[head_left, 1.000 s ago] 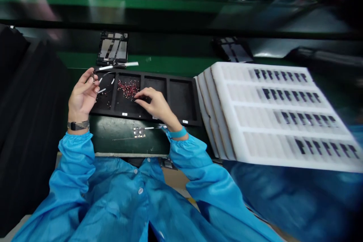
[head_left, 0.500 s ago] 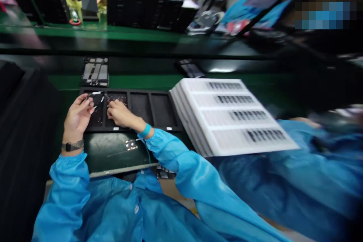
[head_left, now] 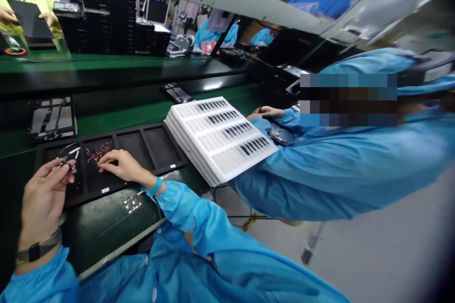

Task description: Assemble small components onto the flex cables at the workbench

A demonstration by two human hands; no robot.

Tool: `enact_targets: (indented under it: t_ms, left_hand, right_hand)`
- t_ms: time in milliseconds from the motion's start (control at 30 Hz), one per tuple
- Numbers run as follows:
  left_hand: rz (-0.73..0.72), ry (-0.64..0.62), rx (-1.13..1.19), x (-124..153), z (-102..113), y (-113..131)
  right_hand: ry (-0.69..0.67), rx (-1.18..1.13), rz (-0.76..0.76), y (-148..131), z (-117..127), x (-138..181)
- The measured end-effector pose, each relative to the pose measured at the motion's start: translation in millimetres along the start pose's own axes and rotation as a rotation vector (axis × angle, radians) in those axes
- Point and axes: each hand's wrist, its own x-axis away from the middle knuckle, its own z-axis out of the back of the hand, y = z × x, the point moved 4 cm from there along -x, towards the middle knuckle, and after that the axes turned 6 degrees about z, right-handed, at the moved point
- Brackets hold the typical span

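Note:
My left hand is closed in a pinch on a small dark part, over the left compartment of a black tray. Thin dark strands and white strips show just beyond the fingertips; I cannot tell whether they join the part. My right hand reaches into the second compartment, thumb and fingers pinched together. Whatever is between them, if anything, is too small to name. Beside those fingertips lies a scatter of tiny red and silvery pieces. A small board-like strip with pale pads lies on the green bench in front.
Stacked white trays with rows of dark strips stand right of the black tray. Behind it lie flat device housings. A co-worker in a blue smock sits close on the right; another in yellow is across the bench.
The view has swung right, bringing more of the co-worker in blue into sight. My hands stay over the same two compartments, and the right fingertips remain by the tiny pieces.

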Motion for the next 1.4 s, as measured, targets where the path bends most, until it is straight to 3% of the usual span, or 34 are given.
enact_targets:
  t_ms: [200,667,1400]
  left_hand:
    - [0.035,-0.029,0.109,-6,-8,-21]
    - [-0.006,-0.076,-0.009,-3,-20,-38]
    - [-0.028,-0.085,-0.081,0,-28,-45]
  right_hand:
    - [0.04,-0.257,-0.041,2,7,11]
    - [-0.021,-0.285,-0.109,-7,3,20]
    - [-0.028,-0.206,-0.129,-7,3,23]
